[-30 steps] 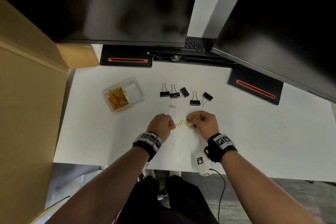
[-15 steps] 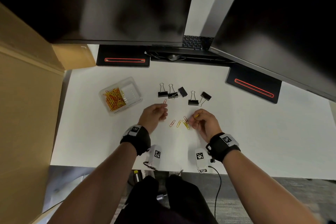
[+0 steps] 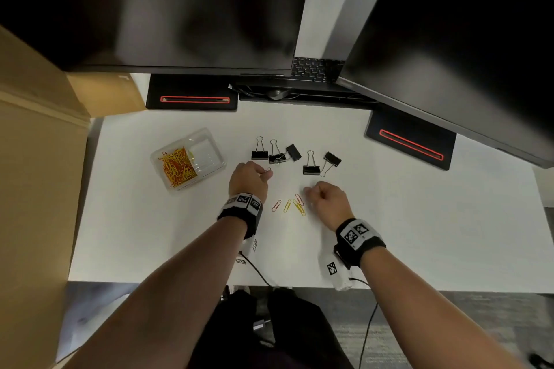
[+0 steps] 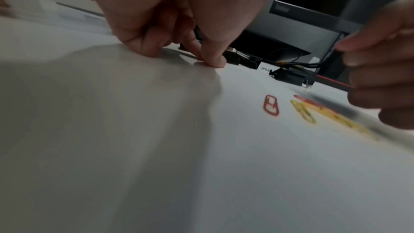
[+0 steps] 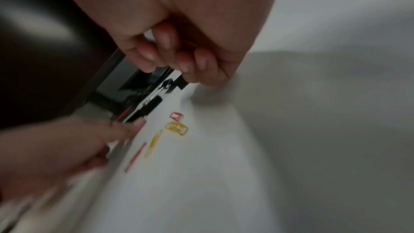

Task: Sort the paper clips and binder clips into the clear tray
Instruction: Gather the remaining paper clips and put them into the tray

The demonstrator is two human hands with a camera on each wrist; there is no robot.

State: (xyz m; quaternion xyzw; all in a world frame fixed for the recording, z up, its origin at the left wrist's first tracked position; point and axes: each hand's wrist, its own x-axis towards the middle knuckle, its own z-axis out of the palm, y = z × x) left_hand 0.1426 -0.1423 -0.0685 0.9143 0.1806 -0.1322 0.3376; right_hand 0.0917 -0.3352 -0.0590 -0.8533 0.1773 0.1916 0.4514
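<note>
**Clips on a white desk, tray half filled**

Pinching a pale paper clip [image 3: 267, 170] at its fingertips, the left hand [image 3: 248, 180] sits low over the smooth white desk [image 3: 419, 219], just short of the leftmost binder clips. The left wrist view shows its thumb and forefinger pressed together right at the surface. The right hand [image 3: 326, 201] hovers with its fingers curled in; whether they hold anything I cannot tell, since both wrist views are blurred there.

Between the two hands lie loose paper clips [image 3: 289, 206]: thin bent-wire loops, red and yellow, with a glossy coating. Their long axes run roughly away from the person, the left ones leaning right at the far end, the right ones leaning left.

Five binder clips [image 3: 295, 156] stand in a ragged row beyond the hands: black folded-metal bodies with silver wire handles. Three have handles pointing away from the person; two lie tilted.

The clear tray [image 3: 209, 141], thin ribbed plastic with rounded corners, sits to the far left of the row, turned at an angle. Its left compartment holds a tangled heap of red and yellow clips [image 3: 177, 166].
</note>
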